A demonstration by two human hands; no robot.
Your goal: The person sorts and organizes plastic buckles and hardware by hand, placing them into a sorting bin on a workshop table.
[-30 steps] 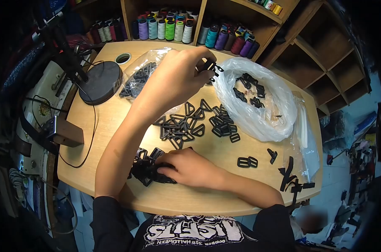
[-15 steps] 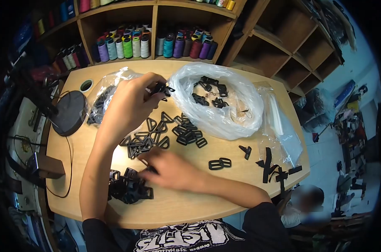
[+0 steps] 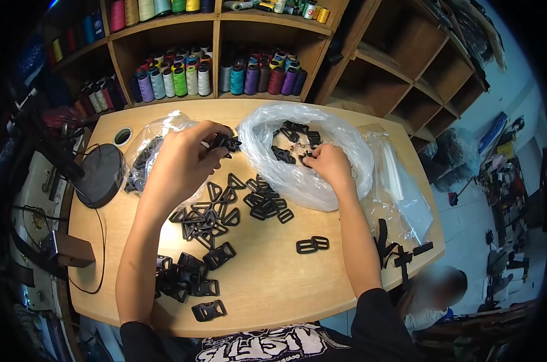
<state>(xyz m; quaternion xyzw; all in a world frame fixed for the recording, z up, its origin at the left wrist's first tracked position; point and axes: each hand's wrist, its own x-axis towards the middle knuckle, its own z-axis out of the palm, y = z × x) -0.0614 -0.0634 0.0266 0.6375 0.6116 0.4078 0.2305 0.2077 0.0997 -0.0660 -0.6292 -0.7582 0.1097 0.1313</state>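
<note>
My left hand [image 3: 186, 158] is closed on black plastic buckles [image 3: 226, 143], held above the table just left of a white plastic bag [image 3: 264, 172]. My right hand [image 3: 332, 163] reaches inside the open bag, fingertips pinched on a small black plastic piece [image 3: 305, 158]. More black buckle parts [image 3: 294, 128] lie in the bag around it. Below my left hand spread black triangular rings [image 3: 215, 192], with a heap of black strap sliders [image 3: 264, 202] beside them. Nearer my body is a pile of side-release buckles [image 3: 186, 274], one single buckle [image 3: 208, 311] lying apart.
Two sliders [image 3: 313, 244] lie mid-table. Black strap scraps [image 3: 400, 256] and a clear bag [image 3: 400, 187] are at the right. At left stand a round black lamp base [image 3: 98, 175], a tape roll [image 3: 123, 136] and another clear bag [image 3: 159, 130]. Thread shelves [image 3: 219, 54] rise behind; a person [image 3: 436, 295] sits at right.
My right hand has moved from the buckle pile, up and right into the white bag. A single buckle now shows near the front edge. My left hand stays closed on its buckles, almost in place.
</note>
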